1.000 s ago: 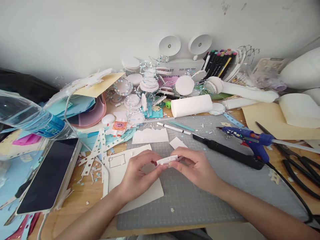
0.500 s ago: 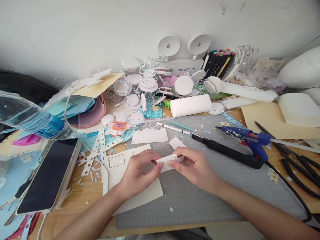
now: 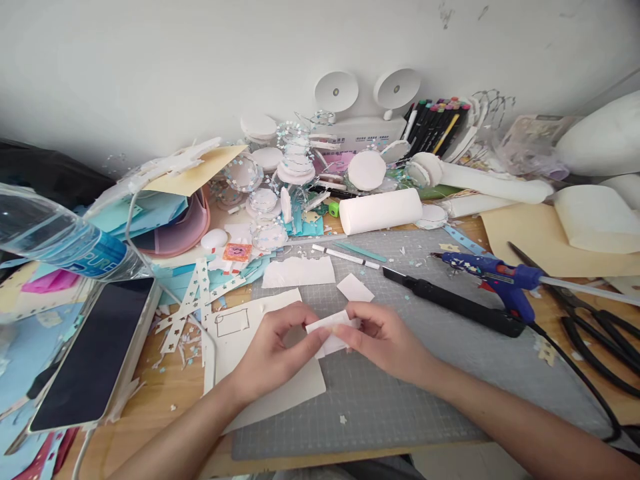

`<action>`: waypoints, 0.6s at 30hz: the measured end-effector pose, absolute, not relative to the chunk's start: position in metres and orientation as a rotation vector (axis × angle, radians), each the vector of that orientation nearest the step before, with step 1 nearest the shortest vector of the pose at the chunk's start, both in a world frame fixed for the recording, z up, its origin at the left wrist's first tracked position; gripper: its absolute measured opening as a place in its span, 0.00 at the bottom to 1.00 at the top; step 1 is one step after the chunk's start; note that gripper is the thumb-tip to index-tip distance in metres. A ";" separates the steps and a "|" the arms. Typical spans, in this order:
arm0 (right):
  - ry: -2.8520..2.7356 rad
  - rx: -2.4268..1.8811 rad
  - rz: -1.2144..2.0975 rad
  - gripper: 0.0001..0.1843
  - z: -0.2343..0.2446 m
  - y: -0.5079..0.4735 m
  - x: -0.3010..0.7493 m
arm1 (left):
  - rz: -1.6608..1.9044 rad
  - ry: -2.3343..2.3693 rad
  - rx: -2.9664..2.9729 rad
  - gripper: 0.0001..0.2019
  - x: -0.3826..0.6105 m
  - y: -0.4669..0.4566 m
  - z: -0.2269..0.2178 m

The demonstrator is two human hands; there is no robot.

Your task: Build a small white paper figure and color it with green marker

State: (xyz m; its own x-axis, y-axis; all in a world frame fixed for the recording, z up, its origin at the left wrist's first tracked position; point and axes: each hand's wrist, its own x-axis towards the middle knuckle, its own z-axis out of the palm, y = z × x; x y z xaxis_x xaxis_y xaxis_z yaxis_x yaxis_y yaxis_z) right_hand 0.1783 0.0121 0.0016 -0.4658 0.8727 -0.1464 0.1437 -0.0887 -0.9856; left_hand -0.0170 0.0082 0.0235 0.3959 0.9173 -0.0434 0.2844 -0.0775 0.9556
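Between my two hands I hold a small folded piece of white paper [image 3: 327,325] over the cutting mat. My left hand [image 3: 280,343] pinches its left end, and my right hand [image 3: 385,337] grips the right end with thumb and fingers. The two thumbs meet near the middle of the fold. Under my left hand lies a white sheet [image 3: 270,400] with a small rectangle drawn on it. Just beyond my right hand rests a small white paper rectangle [image 3: 355,288]. A torn-edged white strip [image 3: 299,272] lies farther back.
On the grey cutting mat [image 3: 400,413] lie a black utility knife [image 3: 460,303], a white pen [image 3: 345,256] and a blue glue gun [image 3: 493,273]. Black scissors [image 3: 590,313] are at right. A phone [image 3: 95,353] and a water bottle [image 3: 75,233] stand left; white discs [image 3: 367,170] crowd the back.
The folded paper has tilted and come slightly lower and left in my hands, with my thumbs closer together. More of the small loose rectangle behind now shows.
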 end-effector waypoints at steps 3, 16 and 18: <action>-1.624 -1.085 1.663 0.20 -0.001 0.011 0.178 | 0.759 1.093 1.463 0.15 -0.017 0.009 0.024; -1.657 -1.058 1.681 0.18 0.007 0.009 0.180 | 0.763 1.070 1.529 0.16 -0.019 0.008 0.026; -1.634 -1.024 1.741 0.17 0.005 0.009 0.180 | 0.763 1.046 1.554 0.15 -0.020 0.008 0.026</action>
State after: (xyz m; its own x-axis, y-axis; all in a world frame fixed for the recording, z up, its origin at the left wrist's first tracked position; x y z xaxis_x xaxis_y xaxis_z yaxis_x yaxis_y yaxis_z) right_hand 0.1802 0.0089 0.0049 -0.5672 0.8070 -0.1647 0.1132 -0.1217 -0.9861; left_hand -0.0200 0.0075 0.0261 0.4115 0.9101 -0.0485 0.2310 -0.0527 0.9715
